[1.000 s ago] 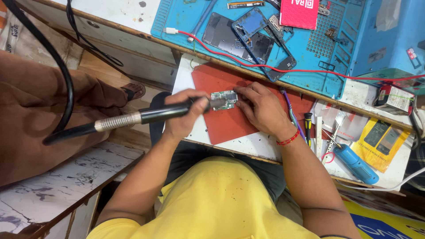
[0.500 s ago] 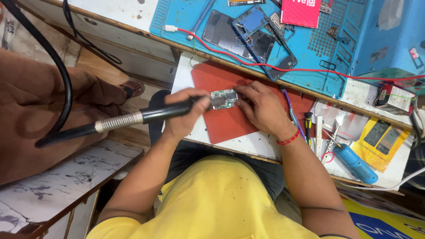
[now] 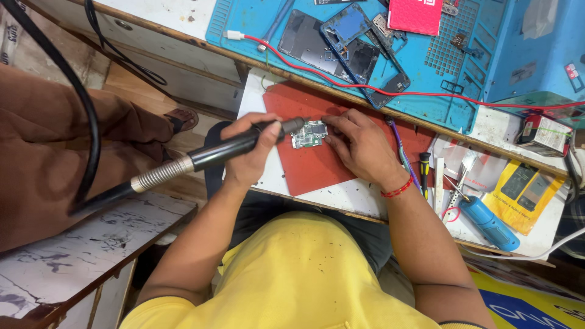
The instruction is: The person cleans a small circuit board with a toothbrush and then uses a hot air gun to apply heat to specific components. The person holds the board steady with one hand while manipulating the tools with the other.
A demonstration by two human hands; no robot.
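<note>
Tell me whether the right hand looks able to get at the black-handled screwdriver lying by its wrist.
Probably yes. The right hand rests on the circuit board and holds no tool, and the black-handled screwdriver lies uncovered on the red mat just beyond the wrist, with nothing between them.

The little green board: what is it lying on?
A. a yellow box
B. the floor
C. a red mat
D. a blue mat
C: the board lies on the red mat, with the right hand steadying it and the left hand pointing the black tool at it.
</note>
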